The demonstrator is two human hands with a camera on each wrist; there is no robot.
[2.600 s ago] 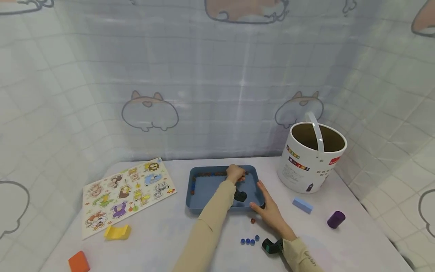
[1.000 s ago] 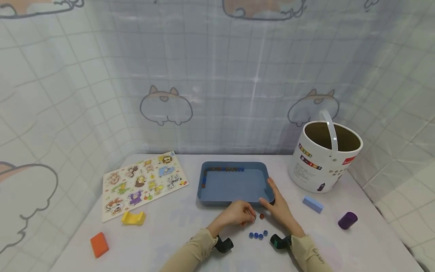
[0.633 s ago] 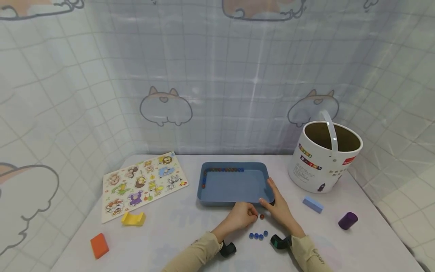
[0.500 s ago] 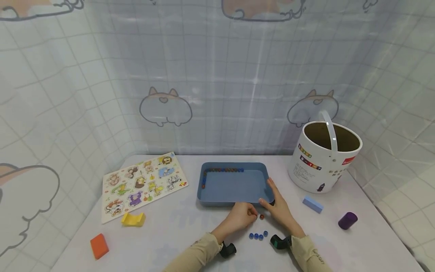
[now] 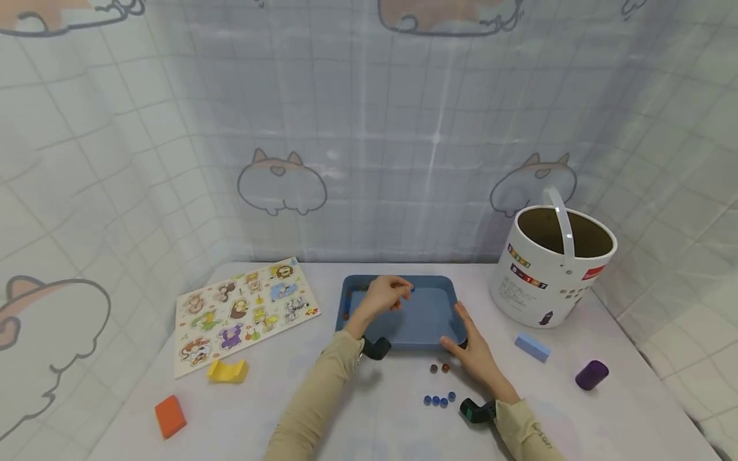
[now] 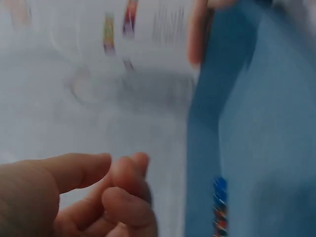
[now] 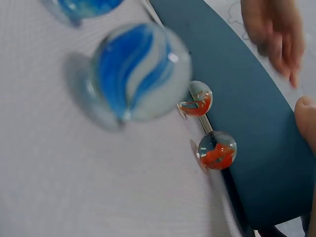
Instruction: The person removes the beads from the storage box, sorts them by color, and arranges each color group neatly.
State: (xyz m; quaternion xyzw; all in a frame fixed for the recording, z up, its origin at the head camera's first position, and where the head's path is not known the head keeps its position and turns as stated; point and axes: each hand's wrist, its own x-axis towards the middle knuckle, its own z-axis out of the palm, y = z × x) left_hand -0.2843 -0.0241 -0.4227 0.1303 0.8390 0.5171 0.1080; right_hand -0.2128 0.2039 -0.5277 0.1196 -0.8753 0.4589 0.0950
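My left hand (image 5: 385, 296) hangs over the back-left part of a blue tray (image 5: 426, 320), above the row of marbles along the back wall. In the left wrist view its fingers (image 6: 128, 205) are loosely bent, thumb apart, nothing visible between them. Blue and red marbles (image 6: 220, 205) lie along the tray wall there. My right hand (image 5: 477, 358) rests at the tray's front right corner, straight fingers against the outer side and thumb at the front. Two marbles with orange swirls (image 7: 217, 150) lie just in front of the tray. Several blue marbles (image 5: 435, 401) lie nearer me.
A white bucket (image 5: 536, 294) with a handle stands at the back right. Near it lie a light blue block (image 5: 532, 347) and a purple cylinder (image 5: 592, 375). On the left are an animal puzzle board (image 5: 248, 314), a yellow block (image 5: 227, 371) and an orange block (image 5: 170, 416).
My left hand has moved from the table in front of the tray to above its back row. A second marble now shows beside the red one. The right hand stays put.
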